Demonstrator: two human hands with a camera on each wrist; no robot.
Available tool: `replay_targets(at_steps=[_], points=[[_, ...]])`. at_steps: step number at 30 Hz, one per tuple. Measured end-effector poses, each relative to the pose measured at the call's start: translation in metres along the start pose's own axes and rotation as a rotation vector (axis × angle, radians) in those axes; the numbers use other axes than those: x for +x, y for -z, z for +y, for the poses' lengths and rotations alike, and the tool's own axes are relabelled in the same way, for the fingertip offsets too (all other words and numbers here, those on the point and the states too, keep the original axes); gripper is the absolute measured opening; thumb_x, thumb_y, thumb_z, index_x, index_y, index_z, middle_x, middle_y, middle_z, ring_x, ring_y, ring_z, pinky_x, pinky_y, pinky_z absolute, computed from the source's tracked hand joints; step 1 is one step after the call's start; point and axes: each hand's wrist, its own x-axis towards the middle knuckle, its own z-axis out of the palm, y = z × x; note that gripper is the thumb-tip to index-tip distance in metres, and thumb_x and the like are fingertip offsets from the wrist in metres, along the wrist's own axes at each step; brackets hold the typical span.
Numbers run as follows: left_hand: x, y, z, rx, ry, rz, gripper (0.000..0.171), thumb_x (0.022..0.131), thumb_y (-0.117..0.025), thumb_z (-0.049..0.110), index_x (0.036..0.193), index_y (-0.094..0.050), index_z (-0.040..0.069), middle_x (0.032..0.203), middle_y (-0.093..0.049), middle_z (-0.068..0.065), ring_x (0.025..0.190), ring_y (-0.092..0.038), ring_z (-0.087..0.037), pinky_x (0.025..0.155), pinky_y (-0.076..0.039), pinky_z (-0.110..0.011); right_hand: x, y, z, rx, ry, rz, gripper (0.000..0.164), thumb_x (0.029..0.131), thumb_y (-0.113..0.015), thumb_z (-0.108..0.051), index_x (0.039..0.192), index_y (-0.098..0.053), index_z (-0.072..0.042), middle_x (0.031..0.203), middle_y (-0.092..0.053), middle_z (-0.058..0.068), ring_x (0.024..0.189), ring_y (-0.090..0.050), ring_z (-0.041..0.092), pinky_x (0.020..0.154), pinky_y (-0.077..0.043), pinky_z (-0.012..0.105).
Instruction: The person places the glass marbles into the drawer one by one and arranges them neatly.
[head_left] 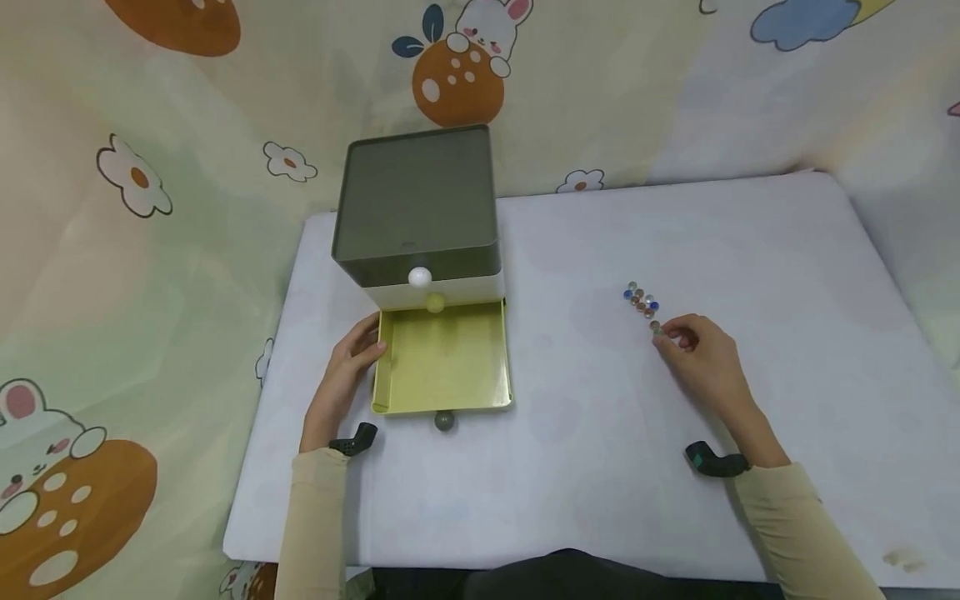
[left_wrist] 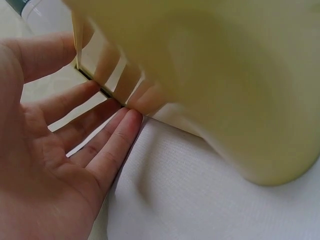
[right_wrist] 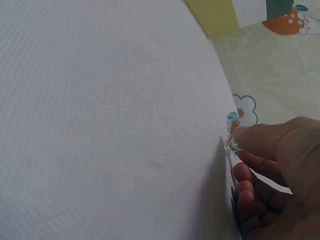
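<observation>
One glass marble (head_left: 658, 332), greenish: between thumb and forefinger of the right hand (head_left: 703, 358), which look pinched together on it.

Loose marbles (head_left: 641, 307), clear, blue, brown and green: a narrow cluster on the cloth, just beyond those fingertips; the nearest lies against or right beside the held one.

Left hand (head_left: 348, 358): well to the left of the pinch; holds the side wall of a yellow drawer (head_left: 442, 358), thumb over the rim, fingers reaching to the lower outer edge.

Cabinet (head_left: 420, 200), olive top: beyond the left hand's grip, the drawer extending from it toward the person; dark knob (head_left: 445, 421) on the drawer front.

Hazards, as judged: a round, smooth marble could squirt from an off-centre pinch; a brush of the knuckles could set its neighbours rolling; an uneven push by the left hand could skew the drawer.

Surface: white cloth (head_left: 592, 467) under both grips, a brownish mark (head_left: 905, 558) at the near right.

Room: pale curtain (head_left: 225, 275) behind and to the left, printed with rabbits and flowers.
</observation>
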Motion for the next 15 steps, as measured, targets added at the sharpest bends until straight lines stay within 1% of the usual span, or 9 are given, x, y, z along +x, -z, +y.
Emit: replay_targets(at_steps=[4,7,11,15], points=[[0.008,-0.002,0.004,-0.005,-0.026,-0.013,0.064,0.104,-0.064,0.032,0.162,-0.037,0.027,0.166,-0.04,-0.003,0.153,-0.037,-0.025,0.131,-0.022,-0.052,0.002,0.005,0.001,0.018,-0.018,0.03,0.03,0.102,-0.068,-0.031,0.119,-0.069,-0.007,0.105,-0.067,0.011,0.086,-0.05,0.012,0.07,-0.039,0.013],[0.012,-0.003,0.008,-0.009,-0.032,-0.014,0.063,0.104,-0.063,0.031,0.162,-0.038,0.027,0.165,-0.041,-0.003,0.152,-0.039,-0.024,0.13,-0.023,-0.051,0.006,0.008,0.0,0.041,-0.007,0.05,0.032,0.103,-0.066,-0.032,0.121,-0.068,-0.006,0.106,-0.066,0.01,0.089,-0.051,0.004,0.073,-0.039,0.008],[0.013,-0.001,0.014,-0.015,-0.024,0.011,0.062,0.104,-0.064,0.03,0.161,-0.039,0.028,0.165,-0.042,-0.002,0.149,-0.042,-0.022,0.129,-0.025,-0.051,0.014,0.009,-0.008,0.112,0.038,0.052,0.034,0.103,-0.065,-0.033,0.123,-0.068,-0.006,0.111,-0.065,0.008,0.095,-0.051,-0.004,0.08,-0.039,0.005],[0.01,0.002,0.02,-0.021,-0.015,0.032,0.062,0.103,-0.064,0.031,0.16,-0.04,0.03,0.165,-0.041,0.0,0.149,-0.041,-0.022,0.13,-0.024,-0.051,0.022,0.006,-0.019,0.176,0.093,0.048,0.03,0.102,-0.068,-0.028,0.124,-0.069,-0.007,0.111,-0.064,0.001,0.097,-0.053,-0.004,0.084,-0.041,0.007]])
